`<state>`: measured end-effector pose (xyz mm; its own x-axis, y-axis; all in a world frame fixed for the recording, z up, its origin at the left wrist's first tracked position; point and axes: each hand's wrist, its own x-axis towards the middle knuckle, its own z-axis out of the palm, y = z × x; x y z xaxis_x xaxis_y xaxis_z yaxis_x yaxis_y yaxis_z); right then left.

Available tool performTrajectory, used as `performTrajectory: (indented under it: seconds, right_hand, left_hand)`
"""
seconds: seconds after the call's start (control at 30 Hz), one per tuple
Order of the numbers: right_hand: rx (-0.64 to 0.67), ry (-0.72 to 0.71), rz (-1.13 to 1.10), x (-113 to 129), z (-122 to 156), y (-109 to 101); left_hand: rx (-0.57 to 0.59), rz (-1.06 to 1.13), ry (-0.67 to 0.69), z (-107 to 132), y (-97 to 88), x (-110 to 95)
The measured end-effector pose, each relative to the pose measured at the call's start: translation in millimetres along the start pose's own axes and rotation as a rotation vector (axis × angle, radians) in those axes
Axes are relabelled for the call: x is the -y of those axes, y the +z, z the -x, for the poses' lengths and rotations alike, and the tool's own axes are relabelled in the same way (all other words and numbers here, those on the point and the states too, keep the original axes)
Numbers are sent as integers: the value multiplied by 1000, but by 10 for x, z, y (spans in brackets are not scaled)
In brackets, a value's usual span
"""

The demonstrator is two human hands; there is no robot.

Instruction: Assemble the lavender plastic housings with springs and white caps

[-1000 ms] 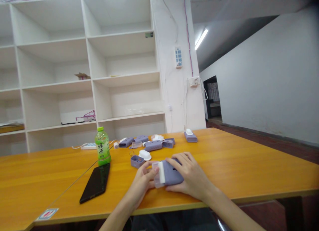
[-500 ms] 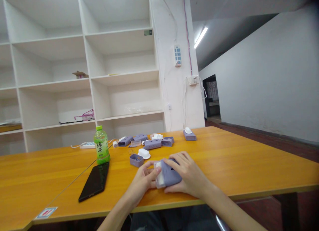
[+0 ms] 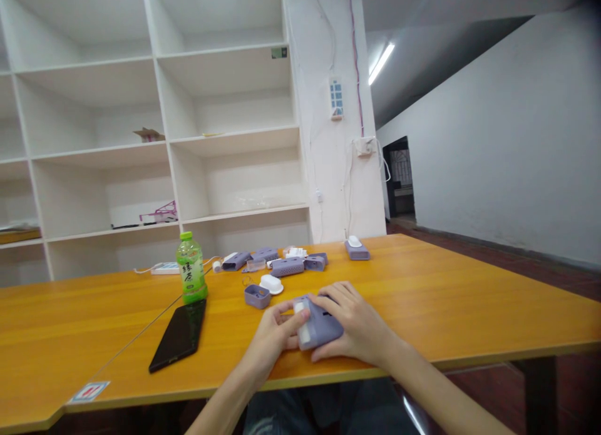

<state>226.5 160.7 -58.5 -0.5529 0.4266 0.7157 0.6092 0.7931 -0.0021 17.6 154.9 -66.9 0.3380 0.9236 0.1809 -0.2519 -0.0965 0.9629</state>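
Note:
Near the table's front edge, both hands are on a purple plastic case point(image 3: 325, 326). My right hand point(image 3: 350, 322) is closed round its right side, with the fingers over the top and the thumb along the near side. At the left end, my left hand point(image 3: 277, 332) grips a whitish, partly clear end piece point(image 3: 303, 328), its thumb pressing on the face. The left fingertips behind it are partly hidden. Just beyond the hands are an open purple box-shaped part point(image 3: 257, 296) and a white oval part point(image 3: 272, 284).
Farther back lie several purple casings point(image 3: 288, 267) and white pieces. A purple case with a white top point(image 3: 357, 250) stands at the far right. To the left are a green tea bottle point(image 3: 191, 269) and a black phone or tablet point(image 3: 179, 336). White shelves point(image 3: 235, 134) rise behind.
Less of the clear end piece sticks out of the purple case; it sits closer in at the left end. My left thumb has shifted right with it. The view has tilted slightly.

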Motion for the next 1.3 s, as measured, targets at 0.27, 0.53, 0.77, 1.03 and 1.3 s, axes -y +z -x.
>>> performTrajectory:
  seconds: [0.27, 0.53, 0.77, 1.03, 1.3]
  right_hand:
    - [26, 14, -24, -4, 13, -5]
    - [21, 45, -81, 9, -12, 16]
    - [-29, 86, -8, 21, 24, -1]
    - [4, 397, -101, -61, 7, 61]
    - [98, 439, 65, -242, -10, -111]
  left_hand:
    - [46, 37, -13, 21, -10, -38]
    - [-97, 82, -42, -18, 44, 1]
    - [-386, 52, 96, -81, 50, 134]
    - [-292, -521, 288, 66, 250, 84]
    - [-390, -1175, 483, 26, -896, -422]
